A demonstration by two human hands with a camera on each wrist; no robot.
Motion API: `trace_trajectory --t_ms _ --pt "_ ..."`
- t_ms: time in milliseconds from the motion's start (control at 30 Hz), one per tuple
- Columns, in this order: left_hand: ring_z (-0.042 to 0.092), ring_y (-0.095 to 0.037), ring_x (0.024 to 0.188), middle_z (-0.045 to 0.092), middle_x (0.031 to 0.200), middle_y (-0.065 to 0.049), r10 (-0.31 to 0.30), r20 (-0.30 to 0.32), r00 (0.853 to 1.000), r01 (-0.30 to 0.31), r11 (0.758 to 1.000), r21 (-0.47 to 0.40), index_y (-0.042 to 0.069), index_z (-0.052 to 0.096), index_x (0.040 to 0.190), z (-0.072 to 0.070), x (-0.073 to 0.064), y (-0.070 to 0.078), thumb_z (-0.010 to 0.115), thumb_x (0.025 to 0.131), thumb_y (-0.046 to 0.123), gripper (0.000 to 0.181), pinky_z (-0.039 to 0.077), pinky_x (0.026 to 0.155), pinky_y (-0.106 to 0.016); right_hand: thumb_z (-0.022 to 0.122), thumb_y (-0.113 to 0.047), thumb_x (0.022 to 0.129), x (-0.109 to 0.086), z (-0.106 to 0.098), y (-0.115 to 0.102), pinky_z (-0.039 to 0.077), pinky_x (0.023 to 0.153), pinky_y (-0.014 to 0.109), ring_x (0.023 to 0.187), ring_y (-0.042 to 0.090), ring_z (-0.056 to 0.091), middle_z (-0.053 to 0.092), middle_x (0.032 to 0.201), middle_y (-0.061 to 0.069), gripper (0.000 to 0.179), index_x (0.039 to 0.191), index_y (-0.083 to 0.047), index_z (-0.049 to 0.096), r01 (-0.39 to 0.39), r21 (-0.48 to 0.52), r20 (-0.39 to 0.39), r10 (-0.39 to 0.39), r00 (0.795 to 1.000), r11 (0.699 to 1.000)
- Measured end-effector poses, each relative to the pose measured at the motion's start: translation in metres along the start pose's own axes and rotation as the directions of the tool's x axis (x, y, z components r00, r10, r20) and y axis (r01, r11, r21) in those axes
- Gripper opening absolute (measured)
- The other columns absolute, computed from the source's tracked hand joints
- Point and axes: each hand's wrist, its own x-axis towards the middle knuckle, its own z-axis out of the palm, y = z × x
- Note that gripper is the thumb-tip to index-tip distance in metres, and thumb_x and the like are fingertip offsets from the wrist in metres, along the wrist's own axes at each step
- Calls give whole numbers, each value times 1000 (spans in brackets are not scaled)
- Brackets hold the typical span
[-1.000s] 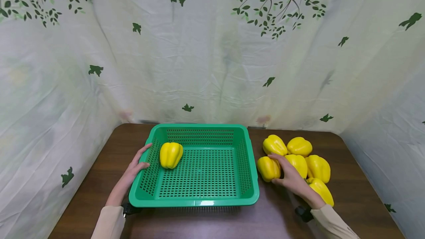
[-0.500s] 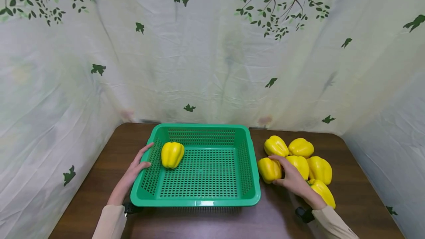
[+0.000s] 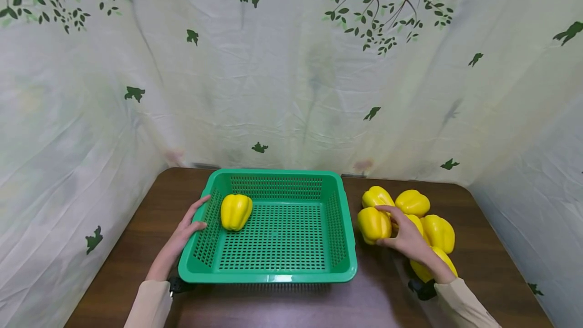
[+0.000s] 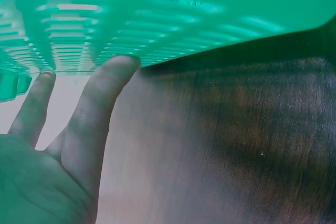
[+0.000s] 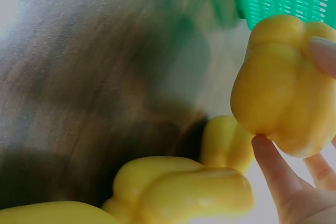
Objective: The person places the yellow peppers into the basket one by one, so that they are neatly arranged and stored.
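A green plastic basket [image 3: 266, 278] with slotted walls stands on the table, and one yellow bell pepper [image 3: 236, 212] lies inside near its left wall. My left hand [image 3: 182, 234] touches the basket's left side with fingers extended; the left wrist view shows fingertips [image 4: 123, 62] against the slotted outer wall. To the right of the basket, my right hand [image 3: 407, 237] holds another yellow bell pepper [image 3: 374, 225] between thumb and fingers. This held bell pepper [image 5: 283, 87] appears raised off the table in the right wrist view. The palm of the right hand is mostly out of that view.
Several more yellow bell peppers [image 3: 439, 234] lie in a cluster behind and under my right hand. The brown wooden table [image 3: 483, 267] ends at a pale curtain [image 3: 291, 90] printed with leaves, which hangs behind and at both sides.
My right hand has raised the bell pepper from the table, a little up and to the right. My left hand and the basket stay in place.
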Motion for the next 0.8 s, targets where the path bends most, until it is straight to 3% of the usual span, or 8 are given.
trace_trajectory --t_ms 200,433,800 --pt "38 -46 119 10 151 -25 25 8 1000 -25 1000 10 19 17 152 -1 1 0 38 96 4 61 50 82 -33 82 -4 71 0 -7 -6 41 92 59 113 42 49 42 133 19 75 136 -6 43 -27 43 4 27 1000 999" --pt "36 -49 120 9 151 -25 12 4 1000 -12 1000 -4 20 16 152 0 0 0 38 97 5 62 50 83 -38 81 -6 73 2 -14 -15 43 91 58 114 42 47 39 135 18 76 138 -7 41 -30 84 6 30 1000 996" --pt "33 -46 122 7 152 -22 1 3 1000 -1 1000 9 20 17 152 1 -1 0 38 97 6 61 48 84 -34 81 -13 75 12 -23 -28 45 89 55 111 35 48 41 135 14 74 138 -9 44 48 77 -22 -47 999 996"
